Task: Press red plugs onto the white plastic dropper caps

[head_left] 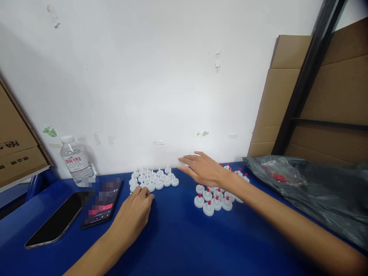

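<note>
My left hand (137, 207) rests at the front edge of a cluster of white nozzle caps (159, 185). Its fingers are curled downward, and whatever they hold, if anything, is hidden beneath them. Stretched out and apart, the fingers of my right hand (202, 168) point left, holding nothing. That hand and forearm pass above a second group of white caps with red tips (208, 207), covering part of it. Both groups stand on the blue tabletop (172, 237), nozzles upward. The caps in the left group show no red tips.
Two phones, one dark (54, 222) and one with a lit screen (105, 203), lie at left, near a water bottle (76, 163). At right, a small clear bag of red pieces (280, 177) sits on grey plastic sheeting (324, 195). Cardboard (276, 96) leans against the back wall.
</note>
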`<move>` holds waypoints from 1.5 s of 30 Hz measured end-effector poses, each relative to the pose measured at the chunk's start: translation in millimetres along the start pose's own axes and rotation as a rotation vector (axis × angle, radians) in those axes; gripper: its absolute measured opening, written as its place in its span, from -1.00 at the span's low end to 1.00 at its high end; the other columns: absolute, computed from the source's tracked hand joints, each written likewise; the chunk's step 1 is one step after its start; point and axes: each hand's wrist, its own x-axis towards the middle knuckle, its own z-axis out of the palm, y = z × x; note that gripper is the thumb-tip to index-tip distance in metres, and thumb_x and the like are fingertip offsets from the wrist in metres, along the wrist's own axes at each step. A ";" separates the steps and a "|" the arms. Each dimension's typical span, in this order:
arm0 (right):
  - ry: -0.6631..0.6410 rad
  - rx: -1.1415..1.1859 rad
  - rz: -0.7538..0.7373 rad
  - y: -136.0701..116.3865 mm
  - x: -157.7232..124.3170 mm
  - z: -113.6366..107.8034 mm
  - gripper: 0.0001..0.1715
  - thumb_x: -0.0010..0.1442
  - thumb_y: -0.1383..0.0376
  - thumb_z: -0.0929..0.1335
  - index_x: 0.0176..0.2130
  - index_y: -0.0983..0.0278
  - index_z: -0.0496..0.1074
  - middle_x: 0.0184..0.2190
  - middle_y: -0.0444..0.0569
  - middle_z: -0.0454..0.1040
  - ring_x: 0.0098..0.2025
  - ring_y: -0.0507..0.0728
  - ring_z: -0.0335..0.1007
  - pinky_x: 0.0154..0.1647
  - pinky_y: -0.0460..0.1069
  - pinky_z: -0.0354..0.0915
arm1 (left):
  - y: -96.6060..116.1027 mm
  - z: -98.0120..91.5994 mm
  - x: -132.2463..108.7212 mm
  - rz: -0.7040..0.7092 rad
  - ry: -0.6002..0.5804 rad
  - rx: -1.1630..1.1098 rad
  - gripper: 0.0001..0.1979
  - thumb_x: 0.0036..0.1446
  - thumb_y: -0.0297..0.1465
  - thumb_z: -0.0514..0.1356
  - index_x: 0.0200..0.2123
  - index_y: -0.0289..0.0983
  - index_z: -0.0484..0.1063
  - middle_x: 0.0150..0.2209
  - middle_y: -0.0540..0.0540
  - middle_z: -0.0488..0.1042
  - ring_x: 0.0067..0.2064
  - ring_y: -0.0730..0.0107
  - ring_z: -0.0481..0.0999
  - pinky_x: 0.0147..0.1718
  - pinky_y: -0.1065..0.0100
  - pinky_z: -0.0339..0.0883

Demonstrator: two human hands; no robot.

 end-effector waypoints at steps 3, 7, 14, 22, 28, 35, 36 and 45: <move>0.082 -0.071 -0.047 -12.6 -24.0 -4.3 -0.39 0.54 -0.01 0.09 0.27 0.28 0.33 0.21 0.18 0.44 0.26 0.33 0.33 0.41 0.32 -0.12 | -1.4 1.7 0.1 0.015 0.037 -0.042 -0.67 0.35 -0.60 0.01 -0.12 -0.33 0.59 -0.14 -0.26 0.54 -0.03 0.01 0.46 -0.05 0.05 0.43; 0.121 -0.158 -0.114 -29.7 -56.7 2.4 -0.61 0.53 0.16 0.18 0.09 0.25 0.47 0.02 0.12 0.58 0.08 0.28 0.51 0.37 0.32 0.01 | -3.4 5.9 0.5 0.067 0.089 -0.087 -0.65 0.35 -0.62 0.00 -0.14 -0.31 0.59 -0.20 -0.22 0.56 -0.08 0.05 0.47 -0.11 0.09 0.45; 0.237 -0.071 -0.167 -37.6 -82.4 13.7 -0.72 0.49 0.16 0.26 0.02 0.23 0.47 -0.02 0.05 0.58 -0.09 0.21 0.55 0.12 0.20 0.28 | 0.8 11.2 2.0 0.204 0.181 -0.103 -0.64 0.33 -0.64 0.04 -0.08 -0.25 0.59 -0.23 -0.17 0.54 -0.12 0.09 0.47 -0.16 0.13 0.47; 0.133 -0.037 -0.179 -49.0 -82.2 25.5 -0.82 0.45 0.28 0.27 -0.02 0.23 0.43 -0.14 0.01 0.53 -0.21 0.17 0.49 -0.14 0.08 0.37 | 10.2 10.0 -7.0 0.218 0.287 -0.232 -0.69 0.38 -0.55 -0.01 -0.06 -0.27 0.52 -0.16 -0.17 0.47 -0.10 0.12 0.45 -0.20 0.17 0.50; 0.060 0.040 -0.172 -56.9 -84.2 31.1 -0.59 0.38 0.40 0.30 0.18 0.17 0.30 0.07 0.06 0.44 -0.05 0.19 0.47 -0.05 0.08 0.44 | 13.2 5.5 -8.9 0.269 0.371 -0.325 -0.77 0.45 -0.42 0.02 -0.07 -0.21 0.48 -0.18 -0.11 0.52 -0.15 0.19 0.49 -0.22 0.22 0.47; 0.091 0.197 -0.155 -59.4 -84.7 37.5 -0.55 0.39 0.42 0.31 0.21 0.14 0.27 0.06 0.04 0.46 0.05 0.17 0.44 0.06 0.07 0.44 | 25.3 0.1 -13.9 0.424 0.521 -0.339 -0.79 0.48 -0.36 0.05 -0.12 -0.21 0.48 -0.39 -0.03 0.52 -0.32 0.28 0.46 -0.34 0.29 0.36; 0.098 0.204 -0.159 -59.6 -84.6 38.8 -0.57 0.40 0.41 0.31 0.21 0.14 0.28 0.07 0.03 0.47 0.07 0.17 0.44 0.08 0.07 0.43 | 26.5 -0.3 -15.1 0.435 0.528 -0.339 -0.80 0.48 -0.37 0.05 -0.12 -0.21 0.48 -0.39 -0.03 0.52 -0.32 0.28 0.46 -0.34 0.29 0.36; 0.203 0.279 -0.247 -62.1 -88.3 45.9 -0.57 0.44 0.31 0.33 0.24 0.15 0.22 0.04 -0.01 0.55 0.03 0.16 0.50 0.10 0.08 0.43 | 32.8 -4.9 -20.1 0.480 0.555 -0.383 -0.82 0.49 -0.38 0.05 -0.12 -0.21 0.45 -0.38 -0.01 0.52 -0.34 0.32 0.45 -0.34 0.30 0.29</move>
